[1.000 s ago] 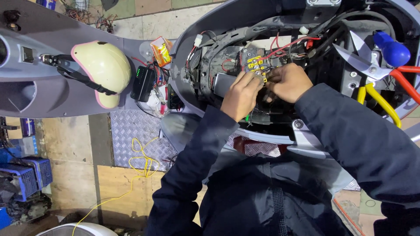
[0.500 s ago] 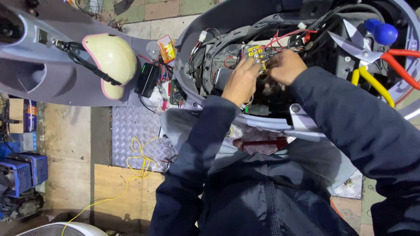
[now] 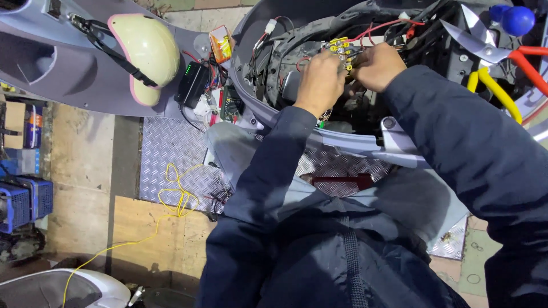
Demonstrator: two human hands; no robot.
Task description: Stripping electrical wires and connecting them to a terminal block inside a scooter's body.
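Both hands work inside the open body of a grey scooter [image 3: 342,140]. My left hand [image 3: 319,82] is curled with its fingertips at a cluster of yellow wire terminals [image 3: 341,48]. My right hand [image 3: 378,65] grips the wiring just right of that cluster, fingers closed. Red and black wires [image 3: 388,25] run across the compartment behind the hands. What exactly each hand pinches is hidden by the fingers.
A cream helmet [image 3: 145,54] hangs on the grey scooter panel [image 3: 45,63] at left. A black charger box [image 3: 193,82] and small orange pack [image 3: 220,43] lie beside it. Yellow wire [image 3: 174,194] trails over the checker-plate floor. Yellow and red hoses [image 3: 502,85] sit at right.
The view has shifted, so the hands and terminals sit higher in the frame. Both hands stay at the yellow terminals, the right hand drawing a little closer to them.
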